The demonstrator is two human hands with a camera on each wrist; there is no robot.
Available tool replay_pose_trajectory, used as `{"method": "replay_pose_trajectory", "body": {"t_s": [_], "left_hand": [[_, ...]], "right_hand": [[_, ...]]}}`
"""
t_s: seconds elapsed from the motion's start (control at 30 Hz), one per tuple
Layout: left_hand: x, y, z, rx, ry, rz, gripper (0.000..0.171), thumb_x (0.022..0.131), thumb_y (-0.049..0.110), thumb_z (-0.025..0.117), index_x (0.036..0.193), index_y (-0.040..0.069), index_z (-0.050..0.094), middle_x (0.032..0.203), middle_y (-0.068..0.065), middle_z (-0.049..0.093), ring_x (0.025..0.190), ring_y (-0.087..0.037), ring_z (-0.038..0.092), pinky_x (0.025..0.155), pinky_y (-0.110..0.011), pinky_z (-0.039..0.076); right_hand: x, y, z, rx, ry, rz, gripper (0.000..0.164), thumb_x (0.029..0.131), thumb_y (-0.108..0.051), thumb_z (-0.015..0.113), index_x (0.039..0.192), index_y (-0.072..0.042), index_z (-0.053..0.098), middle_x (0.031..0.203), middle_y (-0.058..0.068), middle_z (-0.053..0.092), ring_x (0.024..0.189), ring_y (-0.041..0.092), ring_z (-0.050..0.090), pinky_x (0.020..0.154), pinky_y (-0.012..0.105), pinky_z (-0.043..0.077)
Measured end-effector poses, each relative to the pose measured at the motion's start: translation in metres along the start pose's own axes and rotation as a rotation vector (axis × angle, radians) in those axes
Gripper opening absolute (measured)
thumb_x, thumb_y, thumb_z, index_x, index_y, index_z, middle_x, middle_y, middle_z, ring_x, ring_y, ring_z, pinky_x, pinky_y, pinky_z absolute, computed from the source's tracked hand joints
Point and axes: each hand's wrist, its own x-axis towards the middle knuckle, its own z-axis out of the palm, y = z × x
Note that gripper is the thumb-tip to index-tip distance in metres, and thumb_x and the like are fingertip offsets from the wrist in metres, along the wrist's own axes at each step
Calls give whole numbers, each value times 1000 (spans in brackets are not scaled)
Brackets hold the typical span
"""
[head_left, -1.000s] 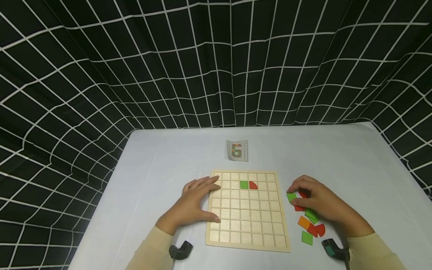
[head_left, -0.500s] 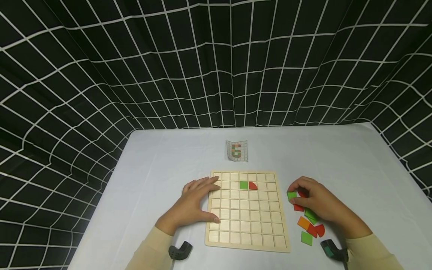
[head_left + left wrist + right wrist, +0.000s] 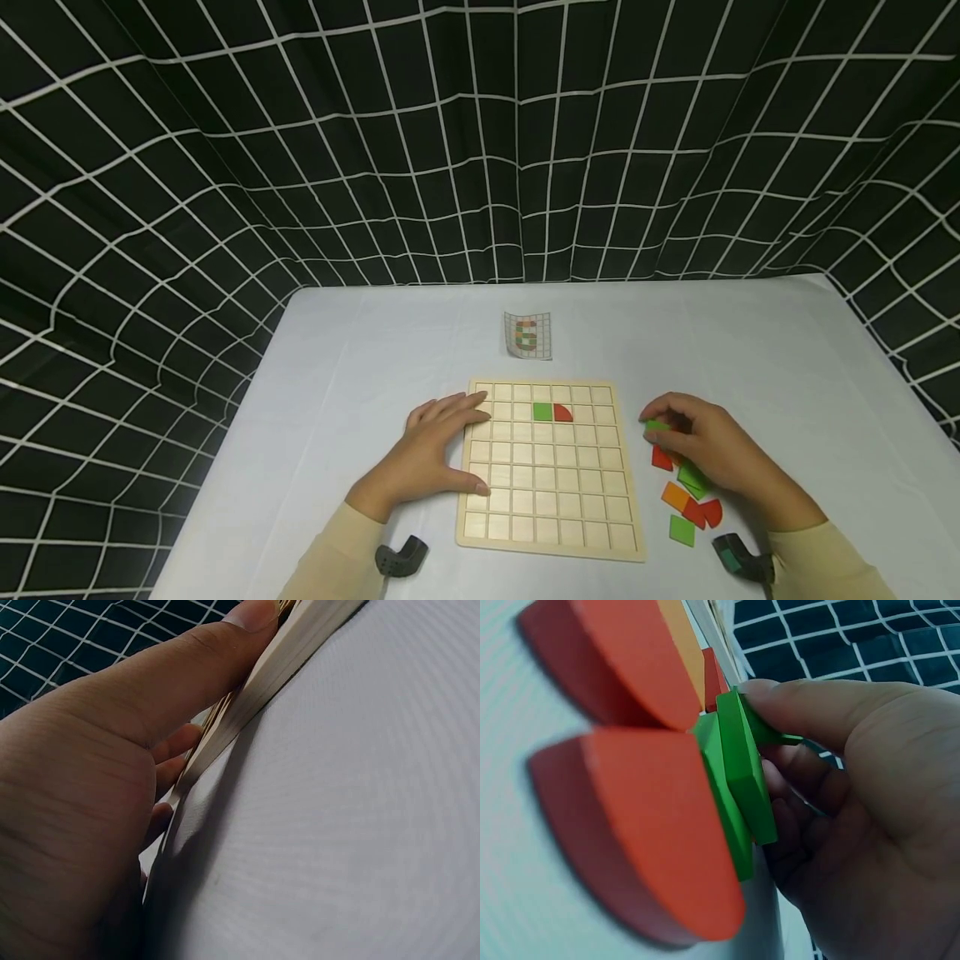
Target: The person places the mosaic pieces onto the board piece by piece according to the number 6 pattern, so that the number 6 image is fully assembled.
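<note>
My left hand rests on the left edge of a wooden grid board, its thumb and fingertips on the border. The left wrist view shows the thumb lying over that edge. On the board sit a green square tile and, touching its right side, a red quarter-circle tile. To the right of the board, my right hand pinches another green square tile between thumb and fingers, tilted. Beneath and around this hand lie a red tile and overlapping green tiles; some pieces are partly hidden.
Nearer me on the white table lie an orange tile, red tiles and a green square. Behind the board is a small printed grid sheet with a coloured pattern. A dark gridded curtain hangs beyond.
The green tile in my right hand's pinch has tilted and shifted slightly right, and more of the red tile below it shows. My left hand stays in place.
</note>
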Motion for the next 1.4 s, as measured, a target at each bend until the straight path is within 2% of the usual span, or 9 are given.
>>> {"method": "replay_pose_trajectory", "body": {"t_s": [0.13,0.5,0.77,1.03,1.23,1.4], "left_hand": [[0,0,0,6,-1,1,97,73,66,93,153,23,59,176,6,32,161,-23,24,126,-58,9],[0,1,0,3,2,-2,97,73,62,96,153,23,59,176,6,33,161,-22,24,126,-58,9],[0,1,0,5,1,-4,97,73,62,96,153,23,59,176,7,32,160,-22,25,126,-59,10],[-1,1,0,-3,2,-7,96,73,62,96,153,23,60,176,5,32,161,-24,25,125,-58,10],[-1,2,0,1,4,-8,96,73,61,96,153,23,59,176,5,33,160,-23,25,125,-58,10],[0,2,-1,-3,7,-3,96,73,61,96,153,23,60,176,6,33,160,-23,25,125,-59,10]], "right_hand": [[1,0,-1,6,45,10,23,97,-12,84,118,-13,74,97,-1,68,88,22,61,75,28,53],[-2,-4,-2,42,147,-29,20,97,-8,84,115,-12,77,92,-1,69,81,21,61,67,25,51],[-3,-7,-3,60,133,-1,19,102,-12,79,121,-11,79,103,1,73,88,26,61,72,24,54],[-5,-9,-1,119,130,-15,21,100,-11,81,122,-9,77,93,1,67,79,21,61,66,25,53],[-6,-14,2,165,107,-46,20,101,-10,79,122,-10,77,101,1,70,81,19,62,64,27,54],[-7,-24,6,174,75,-56,19,101,-11,79,120,-11,77,97,0,68,80,19,61,65,27,52]]}}
